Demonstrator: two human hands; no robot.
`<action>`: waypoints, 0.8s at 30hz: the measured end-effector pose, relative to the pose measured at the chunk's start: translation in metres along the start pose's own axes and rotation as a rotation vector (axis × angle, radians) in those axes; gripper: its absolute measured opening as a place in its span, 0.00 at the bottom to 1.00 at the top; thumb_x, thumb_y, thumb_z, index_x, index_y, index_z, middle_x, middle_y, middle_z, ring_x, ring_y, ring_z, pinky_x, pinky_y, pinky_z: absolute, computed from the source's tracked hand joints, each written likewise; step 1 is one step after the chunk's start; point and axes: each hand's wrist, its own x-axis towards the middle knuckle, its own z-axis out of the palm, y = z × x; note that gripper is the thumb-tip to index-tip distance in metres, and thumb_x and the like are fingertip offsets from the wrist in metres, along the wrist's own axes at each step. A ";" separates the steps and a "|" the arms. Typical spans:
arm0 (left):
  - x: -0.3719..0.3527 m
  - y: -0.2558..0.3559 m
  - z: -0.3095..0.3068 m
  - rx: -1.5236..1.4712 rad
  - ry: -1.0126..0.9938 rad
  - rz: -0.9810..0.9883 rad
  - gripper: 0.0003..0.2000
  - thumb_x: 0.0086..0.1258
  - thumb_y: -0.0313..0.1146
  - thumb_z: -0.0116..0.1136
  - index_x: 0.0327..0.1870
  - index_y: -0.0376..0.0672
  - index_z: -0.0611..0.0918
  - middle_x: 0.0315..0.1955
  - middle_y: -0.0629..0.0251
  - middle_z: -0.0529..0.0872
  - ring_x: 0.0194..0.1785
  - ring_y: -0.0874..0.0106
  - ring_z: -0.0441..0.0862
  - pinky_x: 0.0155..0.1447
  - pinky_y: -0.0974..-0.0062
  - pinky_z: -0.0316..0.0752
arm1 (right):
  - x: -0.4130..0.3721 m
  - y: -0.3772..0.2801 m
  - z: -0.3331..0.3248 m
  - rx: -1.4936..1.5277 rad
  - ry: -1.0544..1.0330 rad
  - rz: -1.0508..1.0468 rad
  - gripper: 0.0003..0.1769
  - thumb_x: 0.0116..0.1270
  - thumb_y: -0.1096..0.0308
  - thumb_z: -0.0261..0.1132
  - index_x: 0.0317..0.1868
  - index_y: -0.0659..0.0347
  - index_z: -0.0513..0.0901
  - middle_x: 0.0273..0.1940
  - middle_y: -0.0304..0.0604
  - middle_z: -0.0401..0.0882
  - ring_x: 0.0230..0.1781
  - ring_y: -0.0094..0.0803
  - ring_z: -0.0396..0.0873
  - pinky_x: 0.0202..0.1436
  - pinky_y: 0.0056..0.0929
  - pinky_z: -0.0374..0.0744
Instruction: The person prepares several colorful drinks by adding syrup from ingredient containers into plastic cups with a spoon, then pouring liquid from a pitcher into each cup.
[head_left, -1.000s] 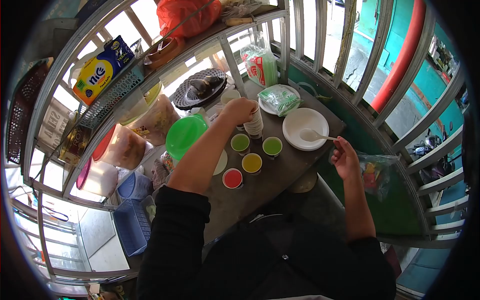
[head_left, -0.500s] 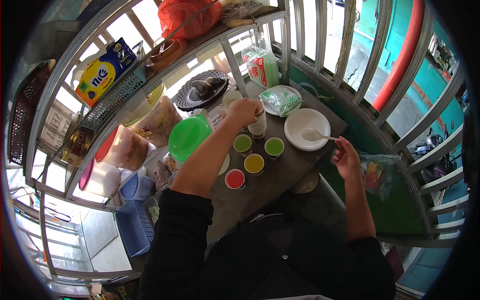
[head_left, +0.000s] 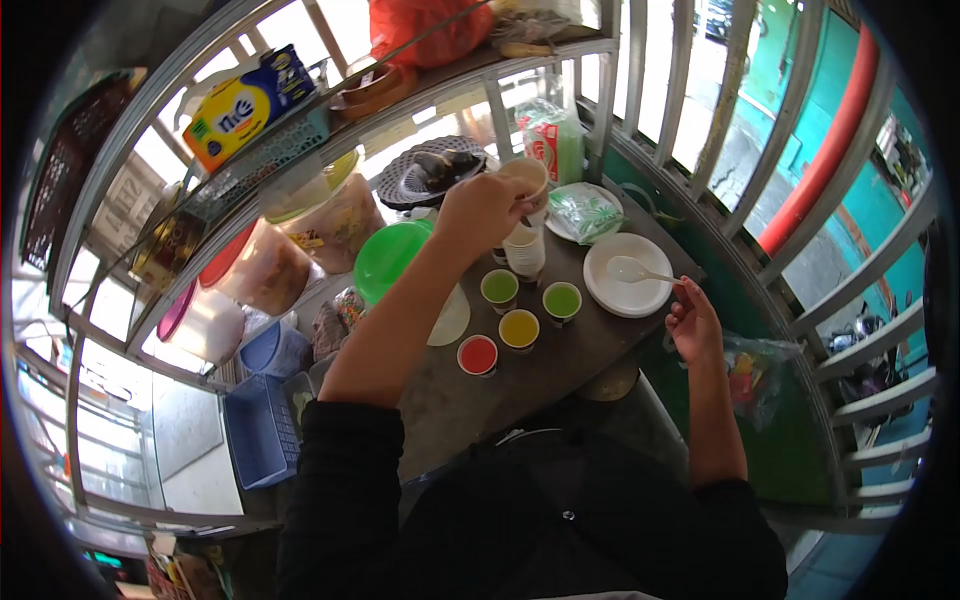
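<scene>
My left hand (head_left: 482, 213) is closed on a paper cup (head_left: 537, 186), raised above a stack of paper cups (head_left: 525, 258). My right hand (head_left: 694, 325) pinches the handle of a white plastic spoon (head_left: 628, 269), its bowl over the stacked white plates (head_left: 603, 299). On the table in front of the cup stack stand a green-filled cup (head_left: 499, 287), a second green-filled cup (head_left: 562, 301), a yellow-filled cup (head_left: 519, 329) and a red-filled cup (head_left: 477, 355).
Left of the cups are a green lid (head_left: 385, 262) and several lidded tubs, one with a red lid (head_left: 228, 255). A green-patterned packet (head_left: 584, 214) lies on a plate behind. Metal bars (head_left: 752, 100) enclose the right side; a shelf (head_left: 440, 78) runs above.
My left hand has risen from the top of the cup stack with a paper cup in it. The view has shifted slightly. The spoon stays over the plates.
</scene>
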 end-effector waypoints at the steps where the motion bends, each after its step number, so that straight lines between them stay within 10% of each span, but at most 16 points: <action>1: -0.016 0.002 -0.007 -0.029 0.064 0.041 0.11 0.70 0.42 0.64 0.43 0.48 0.90 0.38 0.57 0.91 0.42 0.55 0.88 0.48 0.57 0.82 | 0.005 0.002 0.008 -0.001 -0.013 0.011 0.11 0.71 0.61 0.72 0.51 0.50 0.86 0.43 0.31 0.87 0.29 0.21 0.73 0.32 0.25 0.70; 8: -0.180 0.014 -0.018 -0.644 0.129 -0.388 0.12 0.70 0.35 0.70 0.48 0.38 0.89 0.36 0.57 0.90 0.39 0.71 0.87 0.46 0.73 0.80 | 0.036 0.054 0.083 -0.050 -0.283 0.254 0.10 0.76 0.61 0.68 0.53 0.51 0.85 0.44 0.35 0.87 0.29 0.21 0.74 0.33 0.24 0.72; 16: -0.335 0.008 0.014 -0.270 0.015 -0.739 0.07 0.65 0.34 0.71 0.42 0.44 0.90 0.39 0.62 0.89 0.47 0.60 0.86 0.54 0.63 0.80 | 0.015 0.125 0.166 -0.476 -0.653 0.568 0.12 0.74 0.63 0.70 0.52 0.59 0.85 0.43 0.37 0.87 0.30 0.20 0.77 0.35 0.22 0.75; 20: -0.383 -0.005 0.046 -0.170 0.136 -0.774 0.07 0.62 0.34 0.70 0.40 0.48 0.90 0.50 0.63 0.87 0.60 0.57 0.81 0.62 0.60 0.78 | -0.004 0.172 0.211 -0.575 -0.782 0.501 0.12 0.74 0.65 0.70 0.52 0.63 0.86 0.37 0.35 0.86 0.29 0.20 0.79 0.36 0.22 0.77; 24: -0.407 -0.014 0.062 -0.011 0.158 -0.681 0.10 0.58 0.29 0.73 0.41 0.50 0.90 0.61 0.62 0.81 0.70 0.52 0.73 0.70 0.55 0.73 | -0.029 0.209 0.257 -0.880 -1.090 0.004 0.11 0.76 0.66 0.68 0.49 0.65 0.87 0.32 0.35 0.85 0.30 0.20 0.81 0.38 0.21 0.78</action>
